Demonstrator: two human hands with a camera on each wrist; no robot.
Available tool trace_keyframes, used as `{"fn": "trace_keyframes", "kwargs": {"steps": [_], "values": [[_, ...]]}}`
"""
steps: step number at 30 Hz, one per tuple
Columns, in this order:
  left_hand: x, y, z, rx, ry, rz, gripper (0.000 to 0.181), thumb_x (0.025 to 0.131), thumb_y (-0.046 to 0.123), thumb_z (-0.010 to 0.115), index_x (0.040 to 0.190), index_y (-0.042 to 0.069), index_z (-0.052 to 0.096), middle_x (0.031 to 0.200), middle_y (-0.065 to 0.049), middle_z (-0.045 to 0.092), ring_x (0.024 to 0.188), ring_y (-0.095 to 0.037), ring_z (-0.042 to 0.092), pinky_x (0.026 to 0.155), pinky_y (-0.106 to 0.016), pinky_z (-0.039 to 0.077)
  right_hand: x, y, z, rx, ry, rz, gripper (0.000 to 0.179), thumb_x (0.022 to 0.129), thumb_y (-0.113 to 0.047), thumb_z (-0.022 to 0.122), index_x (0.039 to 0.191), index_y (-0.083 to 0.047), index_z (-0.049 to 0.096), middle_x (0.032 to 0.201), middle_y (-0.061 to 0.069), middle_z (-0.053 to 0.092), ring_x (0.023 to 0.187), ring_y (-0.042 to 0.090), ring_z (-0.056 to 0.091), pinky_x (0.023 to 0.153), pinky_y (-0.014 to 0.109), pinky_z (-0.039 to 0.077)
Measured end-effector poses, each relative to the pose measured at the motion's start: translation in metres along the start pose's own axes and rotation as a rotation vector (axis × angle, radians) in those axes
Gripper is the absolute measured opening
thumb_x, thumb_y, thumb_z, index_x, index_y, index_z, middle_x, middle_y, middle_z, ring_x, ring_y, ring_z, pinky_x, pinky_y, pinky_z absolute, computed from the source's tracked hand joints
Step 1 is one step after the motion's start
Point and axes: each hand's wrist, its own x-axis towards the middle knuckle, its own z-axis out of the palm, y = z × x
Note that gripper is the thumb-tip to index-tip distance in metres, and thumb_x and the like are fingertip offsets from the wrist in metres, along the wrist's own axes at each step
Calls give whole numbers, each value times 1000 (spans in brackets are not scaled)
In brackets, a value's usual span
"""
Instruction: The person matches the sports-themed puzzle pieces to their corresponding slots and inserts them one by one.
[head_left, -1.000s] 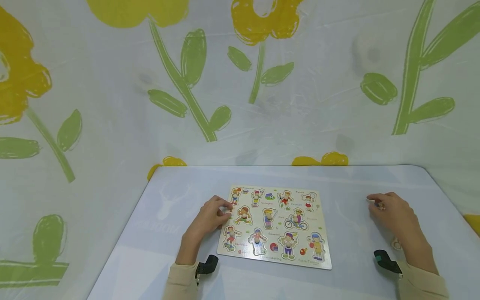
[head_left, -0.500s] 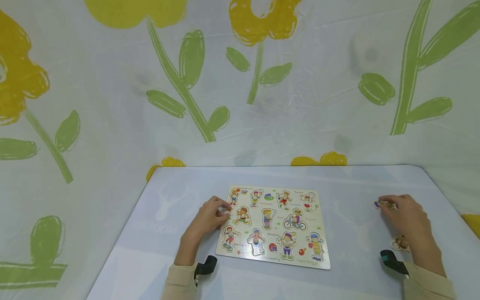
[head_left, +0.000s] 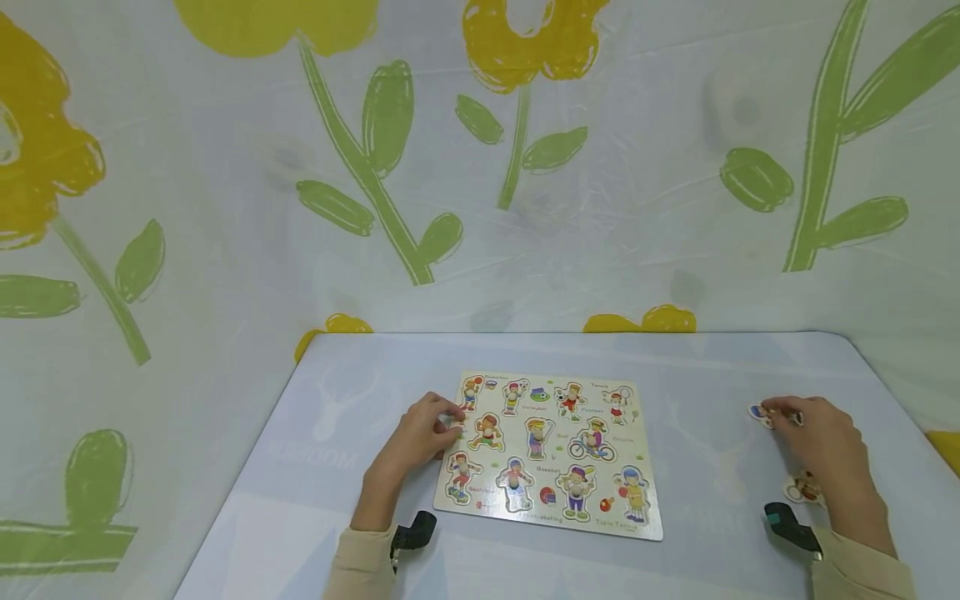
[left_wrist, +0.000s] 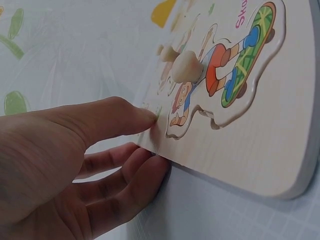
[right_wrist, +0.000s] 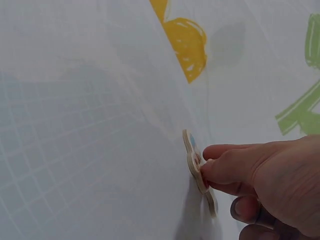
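Observation:
A wooden knob puzzle board (head_left: 525,467) with printed sports figures lies flat on the table. My left hand (head_left: 420,429) grips its left edge, thumb on the face and fingers curled under the rim in the left wrist view. Near the thumb, a skateboarder piece (left_wrist: 220,65) with a round wooden knob sits in its recess. Over at the right, my right hand (head_left: 821,437) pinches a small flat puzzle piece (head_left: 759,412) between thumb and fingers. The right wrist view shows that puzzle piece (right_wrist: 192,157) edge-on, its shadow on the tabletop below; its picture is mostly hidden.
Another loose puzzle piece (head_left: 801,487) lies on the white table (head_left: 705,358), partly behind my right wrist. A hanging cloth (head_left: 637,233) with yellow flowers and green leaves rises behind the table's far edge and along its sides.
My right hand has moved right and a little nearer with the puzzle piece, baring more of the loose piece by the wrist. The left hand stays on the board's edge.

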Motion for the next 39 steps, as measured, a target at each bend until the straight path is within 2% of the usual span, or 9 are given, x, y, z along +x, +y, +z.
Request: {"fn": "trace_keyframes", "kwargs": {"steps": [5, 8, 11, 20, 23, 27, 31, 36, 39], "values": [[0, -1, 1, -3, -2, -2, 15, 86, 10, 73, 101, 10, 71, 107, -8, 57, 71, -13, 51, 50, -22, 46, 1, -1, 0, -5, -23, 27, 31, 93, -21, 66, 114, 1, 67, 114, 36, 59, 82, 42, 57, 48, 33, 39], [0, -1, 1, -1, -2, -2, 15, 86, 10, 73, 100, 10, 71, 108, -9, 57, 70, -13, 51, 50, -22, 46, 2, -3, -1, -7, -50, 70, 37, 94, -29, 65, 115, 2, 65, 119, 36, 58, 92, 49, 56, 53, 40, 43], [0, -1, 1, 3, -5, -3, 14, 86, 10, 73, 100, 10, 71, 108, -9, 57, 70, -13, 51, 50, -21, 46, 1, -5, -2, -1, -73, 99, 40, 94, -32, 65, 116, 1, 65, 118, 34, 59, 93, 49, 56, 56, 43, 43], [0, -1, 0, -9, -15, -16, 15, 86, 10, 72, 101, 10, 70, 109, -9, 57, 66, -12, 51, 49, -22, 46, 0, -7, 2, 9, -37, 10, 27, 90, -19, 64, 111, -2, 68, 111, 28, 65, 84, 39, 57, 50, 30, 37], [0, -2, 0, -9, -11, -12, 15, 86, 10, 72, 100, 10, 70, 108, -9, 57, 67, -12, 51, 49, -22, 46, 1, -7, 2, 14, -40, 4, 27, 90, -20, 65, 110, -3, 69, 109, 26, 66, 81, 34, 56, 51, 27, 35], [0, -2, 0, -13, -10, -12, 15, 86, 9, 73, 100, 10, 70, 109, -9, 57, 67, -12, 51, 49, -22, 46, 2, -8, 0, 20, -89, 24, 31, 91, -26, 64, 112, -3, 69, 110, 26, 66, 78, 31, 54, 52, 28, 35], [1, -1, 0, -19, -13, -7, 16, 86, 9, 73, 102, 10, 70, 109, -10, 57, 68, -12, 52, 49, -22, 47, 3, -9, -3, 18, -123, 36, 35, 92, -31, 64, 113, -3, 68, 109, 28, 66, 79, 33, 56, 52, 32, 39], [1, 0, 0, -12, -10, -2, 15, 86, 9, 72, 101, 9, 70, 109, -10, 57, 67, -12, 51, 49, -21, 46, 4, -12, -6, 33, -161, 23, 37, 92, -32, 66, 113, -2, 69, 104, 22, 69, 91, 42, 57, 64, 48, 44], [1, 0, -1, -13, -11, -7, 15, 86, 9, 72, 101, 9, 71, 109, -10, 57, 66, -12, 51, 49, -21, 46, 4, -16, -8, 33, -180, -10, 35, 90, -32, 67, 110, -3, 70, 99, 17, 71, 89, 38, 57, 66, 47, 44]]}}
